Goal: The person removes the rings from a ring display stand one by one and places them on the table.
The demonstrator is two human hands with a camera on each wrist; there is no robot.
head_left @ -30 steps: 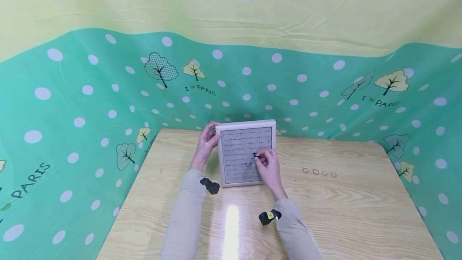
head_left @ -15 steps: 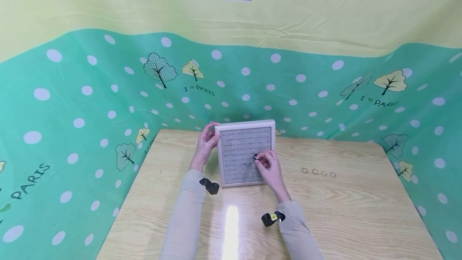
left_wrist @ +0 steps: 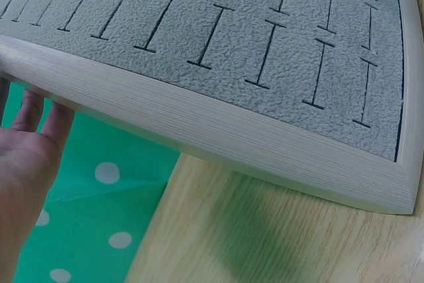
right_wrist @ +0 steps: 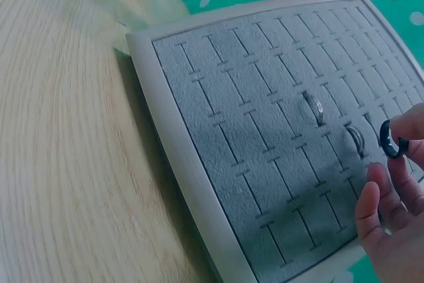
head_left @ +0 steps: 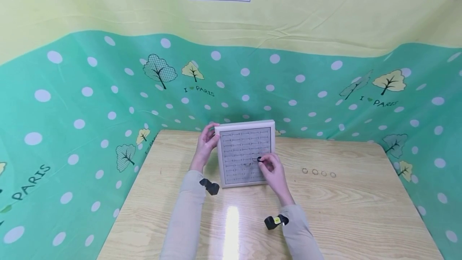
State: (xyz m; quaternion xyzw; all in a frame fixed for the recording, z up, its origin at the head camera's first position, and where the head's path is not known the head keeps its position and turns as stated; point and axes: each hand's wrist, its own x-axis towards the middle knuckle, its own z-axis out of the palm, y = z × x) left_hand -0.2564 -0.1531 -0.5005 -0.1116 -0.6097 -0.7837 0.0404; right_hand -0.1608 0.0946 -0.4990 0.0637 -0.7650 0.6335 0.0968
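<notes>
A ring display tray (head_left: 219, 159) with a pale frame and a grey slotted pad leans tilted up on the table. My left hand (head_left: 205, 146) holds its upper left edge; in the left wrist view the fingers (left_wrist: 58, 120) go behind the frame. Between thumb and fingertips, my right hand (head_left: 274, 172) pinches a black ring (right_wrist: 385, 140) just in front of the pad. Two rings stand in slots near those fingers: a silver-looking ring (right_wrist: 317, 109) and a darker ring (right_wrist: 356, 141). The visible slots around them hold no rings.
On the wooden table (head_left: 353, 212), several thin rings (head_left: 315, 172) lie in a row right of the tray. Behind and at both sides hangs a green and yellow printed cloth (head_left: 245, 71), close to the tray's back.
My right hand has drawn slightly right and toward me with the black ring, which has turned in the fingertips. More of the pad around the ringed slots shows. My left hand stays put.
</notes>
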